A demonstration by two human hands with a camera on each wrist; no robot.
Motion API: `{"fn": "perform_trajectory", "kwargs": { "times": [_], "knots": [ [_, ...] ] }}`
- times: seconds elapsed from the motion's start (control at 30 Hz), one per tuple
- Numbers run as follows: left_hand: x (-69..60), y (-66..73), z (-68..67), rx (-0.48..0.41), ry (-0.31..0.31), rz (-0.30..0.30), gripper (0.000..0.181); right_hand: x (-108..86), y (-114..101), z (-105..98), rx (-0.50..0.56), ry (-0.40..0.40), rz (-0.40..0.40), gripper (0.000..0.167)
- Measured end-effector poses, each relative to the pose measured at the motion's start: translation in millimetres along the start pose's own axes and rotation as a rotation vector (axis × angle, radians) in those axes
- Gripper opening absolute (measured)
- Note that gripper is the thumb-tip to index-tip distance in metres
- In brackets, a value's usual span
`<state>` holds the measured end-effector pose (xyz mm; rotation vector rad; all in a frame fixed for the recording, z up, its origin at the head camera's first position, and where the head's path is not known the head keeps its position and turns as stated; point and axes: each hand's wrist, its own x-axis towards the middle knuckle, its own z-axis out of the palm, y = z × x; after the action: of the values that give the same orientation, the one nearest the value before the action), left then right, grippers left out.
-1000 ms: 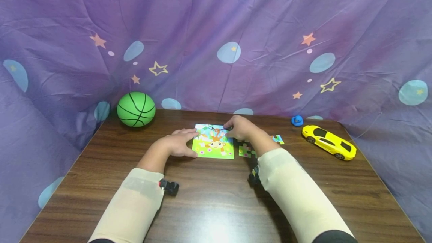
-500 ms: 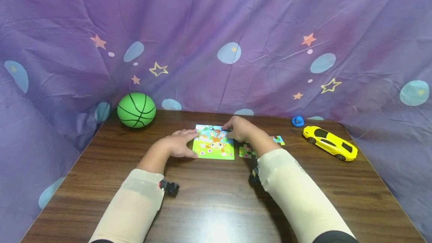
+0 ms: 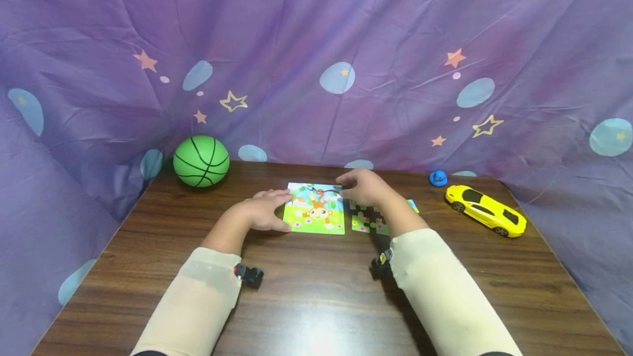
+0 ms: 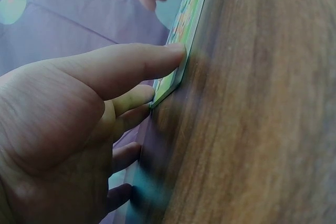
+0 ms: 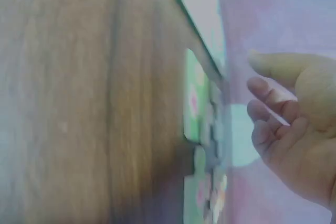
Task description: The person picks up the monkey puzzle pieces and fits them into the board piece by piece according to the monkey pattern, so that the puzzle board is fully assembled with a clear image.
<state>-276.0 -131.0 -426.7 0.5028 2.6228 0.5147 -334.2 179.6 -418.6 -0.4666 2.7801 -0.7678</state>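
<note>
Monkey picture board (image 3: 316, 210) laid flat on the table (image 3: 306, 268), between the hands. Its near edge is touched by the thumb of the left hand (image 3: 265, 210); the fingers are spread at its left side, not curled round it. The right hand (image 3: 368, 187) is held just above the board's far right corner — fingers loosely bent, thumb well apart from them, nothing grasped.

Done, as judged: the board looks squared up, and no gap is seen in its picture (whether anything has been fitted onto it cannot be told). Left over: loose puzzle pieces (image 3: 360, 224), grouped just beside the board's right edge, with dark gaps between them; whether any are interlocked is not clear. A further piece (image 3: 414, 206) is partly hidden by the right forearm (image 3: 399, 213), so no full count can be made.

Assembly is judged to be unfinished — the group by the board is not seen as one closed picture. Green ball (image 3: 201, 161) and yellow toy car (image 3: 484, 210) noted well apart, apparently uninvolved.
</note>
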Motion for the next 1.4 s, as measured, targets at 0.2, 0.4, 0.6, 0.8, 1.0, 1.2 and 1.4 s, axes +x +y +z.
{"fn": "perform_trajectory", "kwargs": {
  "times": [0.2, 0.4, 0.6, 0.8, 1.0, 1.2, 1.4],
  "knots": [
    [0.5, 0.2, -0.6, 0.006, -0.001, -0.009, 0.094, -19.8, 12, -10, 0.029, 0.031, 0.036, 0.050],
    [2.3, -0.3, 0.3, 0.010, -0.003, -0.006, 0.094, -33.1, 22, -11, 0.071, 0.037, 0.065, 0.055],
    [2.7, 0.7, 1.1, 0.007, -0.004, -0.001, 0.094, -38.6, 31, -10, 0.040, 0.082, 0.079, 0.055],
    [2.8, 0.3, -0.7, 0.011, -0.001, -0.001, 0.094, -39.8, 40, -10, 0.069, 0.070, 0.097, 0.057],
    [1.9, 0.6, -3.2, -0.003, -0.001, 0.000, 0.094, -36.9, 44, -8, 0.060, 0.056, 0.068, 0.056],
    [1.4, -0.2, -2.9, 0.001, 0.000, 0.006, 0.094, -33.6, 46, -5, 0.043, 0.037, 0.065, 0.057],
    [2.1, -1.7, -0.2, 0.003, 0.000, 0.001, 0.095, -34.5, 46, -2, 0.078, 0.022, 0.101, 0.056]
  ]
}}
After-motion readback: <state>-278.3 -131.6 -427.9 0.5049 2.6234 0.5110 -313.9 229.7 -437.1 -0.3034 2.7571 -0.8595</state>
